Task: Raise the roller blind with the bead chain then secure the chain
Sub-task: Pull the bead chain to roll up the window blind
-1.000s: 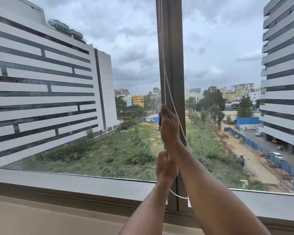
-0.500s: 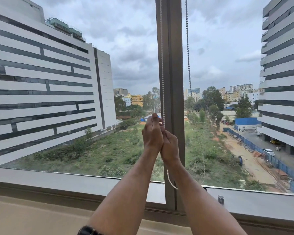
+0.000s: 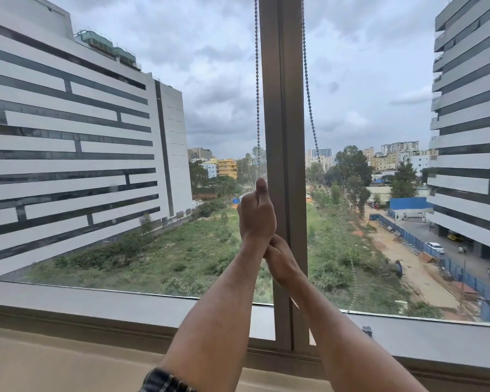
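The bead chain (image 3: pixel 257 80) at top centre reads dark grey-blue against pale grey cloud. The window mullion (image 3: pixel 283 108) is taupe brown. At left, a white building (image 3: pixel 68 137) carries dark horizontal stripes. A dark checked sleeve (image 3: pixel 160 381) shows at bottom.

A grey bead chain (image 3: pixel 257 80) hangs in two strands flanking the window's upright, lower part hidden.

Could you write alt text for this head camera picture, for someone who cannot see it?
Two bare hands, the left hand above the right hand, grip a bead chain hanging beside the window post. A second strand of chain hangs right of the post. Beyond the glass lie office blocks, a grassy lot and cloudy sky.
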`<control>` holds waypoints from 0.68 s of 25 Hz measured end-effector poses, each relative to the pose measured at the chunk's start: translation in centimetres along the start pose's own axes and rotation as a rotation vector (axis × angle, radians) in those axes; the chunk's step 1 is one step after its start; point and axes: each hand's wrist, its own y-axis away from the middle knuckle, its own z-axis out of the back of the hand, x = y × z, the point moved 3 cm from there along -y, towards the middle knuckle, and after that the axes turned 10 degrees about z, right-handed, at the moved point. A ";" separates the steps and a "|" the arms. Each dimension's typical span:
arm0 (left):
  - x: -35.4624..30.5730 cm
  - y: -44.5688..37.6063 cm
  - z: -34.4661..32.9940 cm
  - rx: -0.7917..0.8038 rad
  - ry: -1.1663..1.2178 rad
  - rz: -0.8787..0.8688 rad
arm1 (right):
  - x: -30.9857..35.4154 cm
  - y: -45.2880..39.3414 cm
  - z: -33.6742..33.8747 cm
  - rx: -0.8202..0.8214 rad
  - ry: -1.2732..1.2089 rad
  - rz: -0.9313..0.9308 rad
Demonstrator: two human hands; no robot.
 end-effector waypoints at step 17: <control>6.9 7.3 -0.5 0.131 -0.053 0.086 | 8.3 -5.7 0.7 -0.308 -0.242 0.118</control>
